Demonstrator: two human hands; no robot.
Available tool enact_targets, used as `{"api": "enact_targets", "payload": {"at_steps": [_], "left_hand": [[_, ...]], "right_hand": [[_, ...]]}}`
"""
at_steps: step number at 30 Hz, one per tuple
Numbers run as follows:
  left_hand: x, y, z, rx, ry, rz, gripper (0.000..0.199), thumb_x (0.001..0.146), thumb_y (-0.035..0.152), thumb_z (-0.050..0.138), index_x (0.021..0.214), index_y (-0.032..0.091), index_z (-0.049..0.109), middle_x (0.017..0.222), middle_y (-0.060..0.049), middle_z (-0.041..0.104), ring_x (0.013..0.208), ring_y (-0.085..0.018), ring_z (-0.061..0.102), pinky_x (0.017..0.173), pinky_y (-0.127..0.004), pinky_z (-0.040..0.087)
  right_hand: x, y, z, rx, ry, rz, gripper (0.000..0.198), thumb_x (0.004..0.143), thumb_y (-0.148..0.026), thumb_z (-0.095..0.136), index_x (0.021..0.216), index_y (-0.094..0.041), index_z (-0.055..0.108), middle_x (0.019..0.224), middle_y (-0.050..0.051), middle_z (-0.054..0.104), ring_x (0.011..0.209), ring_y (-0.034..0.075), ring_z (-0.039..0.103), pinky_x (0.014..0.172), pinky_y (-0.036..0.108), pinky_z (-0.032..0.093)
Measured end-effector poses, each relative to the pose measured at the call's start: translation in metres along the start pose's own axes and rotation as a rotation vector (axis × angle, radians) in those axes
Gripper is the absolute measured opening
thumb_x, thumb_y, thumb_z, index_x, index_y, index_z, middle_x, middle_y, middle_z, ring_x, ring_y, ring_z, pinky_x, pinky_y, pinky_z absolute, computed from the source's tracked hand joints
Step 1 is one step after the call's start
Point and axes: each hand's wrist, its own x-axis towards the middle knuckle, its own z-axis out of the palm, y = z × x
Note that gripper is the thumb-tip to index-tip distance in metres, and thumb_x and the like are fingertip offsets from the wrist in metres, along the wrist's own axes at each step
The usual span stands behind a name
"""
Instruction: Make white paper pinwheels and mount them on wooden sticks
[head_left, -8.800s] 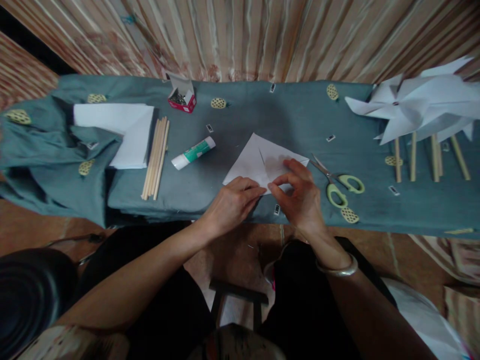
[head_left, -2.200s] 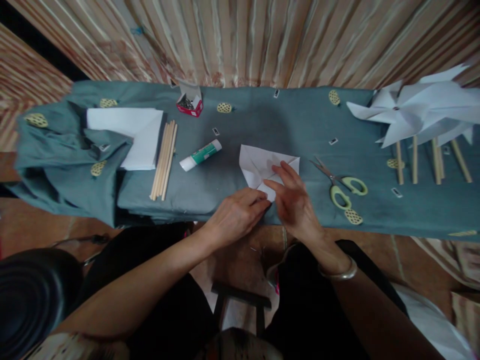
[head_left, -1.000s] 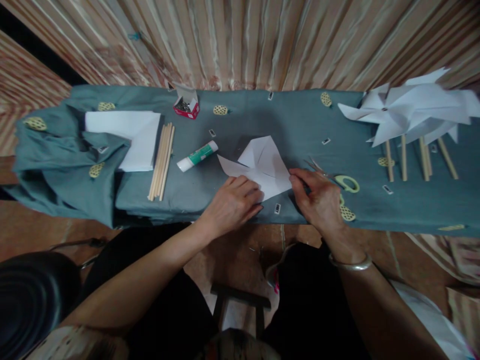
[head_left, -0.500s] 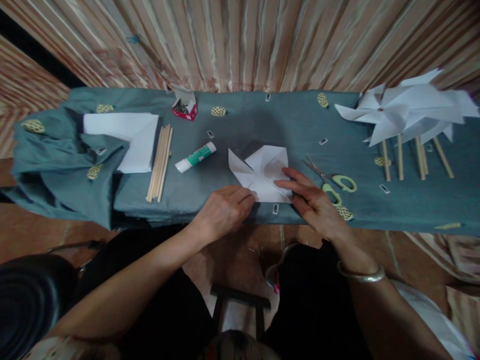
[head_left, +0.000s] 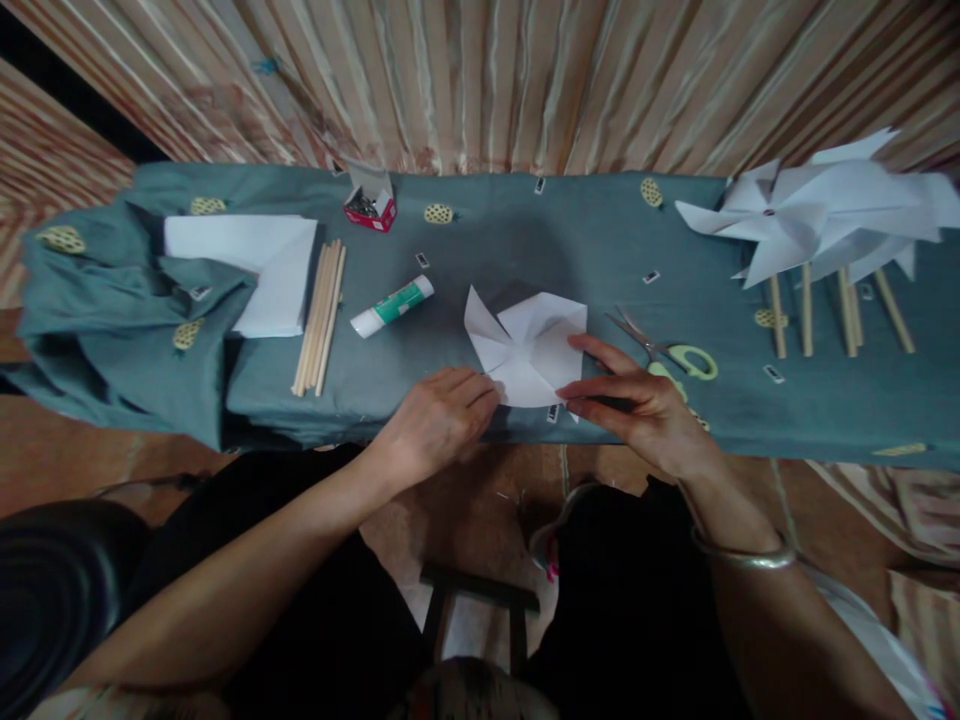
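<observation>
A white paper square [head_left: 529, 345], creased and cut into flaps, lies on the teal cloth [head_left: 525, 240] near the table's front edge. My left hand [head_left: 439, 420] rests at its near left edge, curled fingertips pressing on the paper. My right hand [head_left: 645, 400] grips the paper's near right corner between thumb and forefinger. Just right of that hand lie green-handled scissors [head_left: 679, 355], partly hidden behind it. A silver bangle sits on my right wrist.
A glue stick [head_left: 391, 305] lies left of the paper, with a bundle of wooden sticks [head_left: 319, 315] and a stack of white sheets [head_left: 255, 260] further left. A red pin box [head_left: 369, 200] stands at the back. Finished paper pinwheels [head_left: 817, 215] lie far right.
The paper has been opened out and turned, now showing cut flaps. My right hand went toward the scissors and came back to the paper's right corner. My left hand slid to the near edge.
</observation>
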Motion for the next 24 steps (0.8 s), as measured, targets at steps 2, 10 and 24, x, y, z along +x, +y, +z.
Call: {"api": "enact_targets", "payload": {"at_steps": [2, 10, 24], "left_hand": [[0.0, 0.002, 0.001, 0.0, -0.013, 0.002, 0.016, 0.093, 0.015, 0.048, 0.097, 0.011, 0.064, 0.095, -0.009, 0.068, 0.086, -0.02, 0.062, 0.073, -0.034, 0.054], [0.002, 0.014, 0.01, -0.05, -0.019, 0.038, 0.023, 0.095, 0.017, 0.046, 0.108, 0.011, 0.063, 0.108, -0.01, 0.068, 0.1, -0.022, 0.06, 0.081, -0.034, 0.053], [0.002, 0.012, 0.008, -0.096, -0.006, 0.03, 0.019, 0.092, 0.013, 0.051, 0.104, 0.008, 0.065, 0.106, -0.01, 0.069, 0.1, -0.022, 0.062, 0.083, -0.034, 0.056]], "right_hand": [[0.001, 0.0, 0.001, -0.007, 0.014, 0.004, 0.011, 0.082, -0.031, 0.069, 0.088, -0.028, 0.077, 0.141, 0.001, 0.055, 0.131, 0.027, 0.05, 0.111, 0.049, 0.04], [0.01, -0.007, 0.014, -0.105, 0.029, -0.023, 0.017, 0.089, -0.031, 0.059, 0.094, -0.029, 0.075, 0.14, 0.002, 0.055, 0.135, 0.026, 0.046, 0.114, 0.048, 0.035], [0.041, 0.01, 0.034, -0.172, 0.175, -0.15, 0.007, 0.082, -0.029, 0.066, 0.078, -0.025, 0.07, 0.133, 0.004, 0.06, 0.127, 0.027, 0.053, 0.109, 0.051, 0.04]]}}
